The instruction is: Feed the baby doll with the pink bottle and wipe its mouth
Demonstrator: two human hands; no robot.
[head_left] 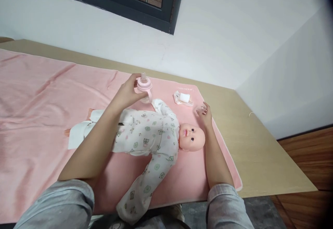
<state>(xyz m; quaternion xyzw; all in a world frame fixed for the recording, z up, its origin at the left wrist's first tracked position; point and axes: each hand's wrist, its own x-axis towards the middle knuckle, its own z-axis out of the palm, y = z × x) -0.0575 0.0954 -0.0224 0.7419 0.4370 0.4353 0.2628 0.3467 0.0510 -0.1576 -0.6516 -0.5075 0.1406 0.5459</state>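
My left hand (pixel 128 93) is closed around a pink-collared baby bottle (pixel 144 84) with a side handle and a clear nipple pointing up. The bottle is upright, just beyond the doll's far arm. To the right, my right hand (pixel 206 117) grips a clear plastic bottle cap (pixel 201 109), partly covered by the fingers, low over the blanket. Between my forearms lies a baby doll (pixel 191 138) on its back, its head toward the right. It wears a white patterned outfit (pixel 145 132), and my left forearm crosses over its legs.
A pink blanket (pixel 33 94) covers much of the wooden table (pixel 249 152). On it, near the far right corner, lies a small white item in clear wrapping (pixel 184 98). A white wall (pixel 208 31) with a dark-framed window (pixel 170 17) rises behind the table.
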